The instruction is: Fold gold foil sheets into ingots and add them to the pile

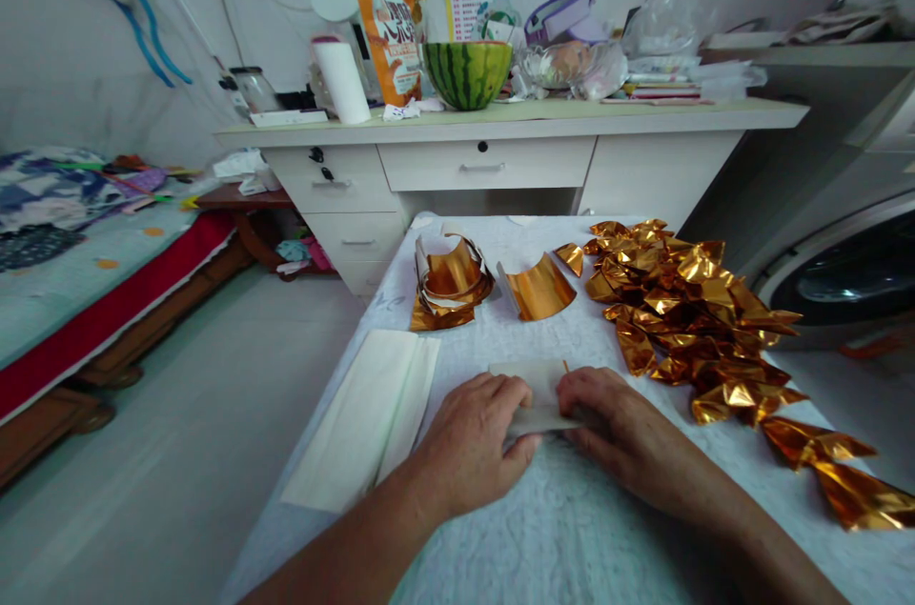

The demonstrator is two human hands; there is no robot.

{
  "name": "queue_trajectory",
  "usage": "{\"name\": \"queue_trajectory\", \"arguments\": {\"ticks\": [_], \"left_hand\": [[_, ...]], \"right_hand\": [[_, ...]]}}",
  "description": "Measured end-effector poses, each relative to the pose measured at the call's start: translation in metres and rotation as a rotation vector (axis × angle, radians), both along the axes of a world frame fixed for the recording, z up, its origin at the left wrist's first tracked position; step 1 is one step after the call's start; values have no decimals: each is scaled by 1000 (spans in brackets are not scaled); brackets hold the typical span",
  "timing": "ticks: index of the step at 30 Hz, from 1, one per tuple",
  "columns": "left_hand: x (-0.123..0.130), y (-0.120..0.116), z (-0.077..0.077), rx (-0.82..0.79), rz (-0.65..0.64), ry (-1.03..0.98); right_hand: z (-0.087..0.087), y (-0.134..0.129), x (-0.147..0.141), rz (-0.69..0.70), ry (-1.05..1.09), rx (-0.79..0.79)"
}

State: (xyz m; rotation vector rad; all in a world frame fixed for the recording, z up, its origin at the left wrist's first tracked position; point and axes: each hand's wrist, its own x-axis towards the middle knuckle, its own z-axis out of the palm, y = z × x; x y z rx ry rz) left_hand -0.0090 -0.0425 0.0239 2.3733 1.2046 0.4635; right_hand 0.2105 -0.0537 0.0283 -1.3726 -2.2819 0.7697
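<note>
Both hands hold a small sheet of whitish paper (536,386) just above the cloth-covered table (572,529). My left hand (482,438) is closed on its left side, thumb below and fingers on top. On its right side my right hand (607,424) pinches the paper. A sliver of gold shows at the upper right corner of the sheet. To the left lies a stack of white paper (357,424). Beyond the hands are a curved gold foil sheet (539,289) and a loose curl of gold foil sheets (454,276).
Folded gold foil pieces (679,300) pile up along the table's right side. Behind stands a white desk (486,165) bearing half a watermelon (468,76), an orange snack bag (390,33) and a paper roll (341,79). A bed (107,281) is left, a washing machine (836,233) right.
</note>
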Motion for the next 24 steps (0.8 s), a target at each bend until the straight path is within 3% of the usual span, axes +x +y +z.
{"name": "queue_trajectory", "arguments": {"ticks": [9,18,24], "left_hand": [[-5,4,3,-26,-70,-34],[1,7,-4,-58,141,-84],[5,7,-6,-27,193,-78]], "right_hand": [[-1,2,5,9,4,-2],[-6,8,-5,-89,46,-14],[-13,9,-11,-225,23,22]]}}
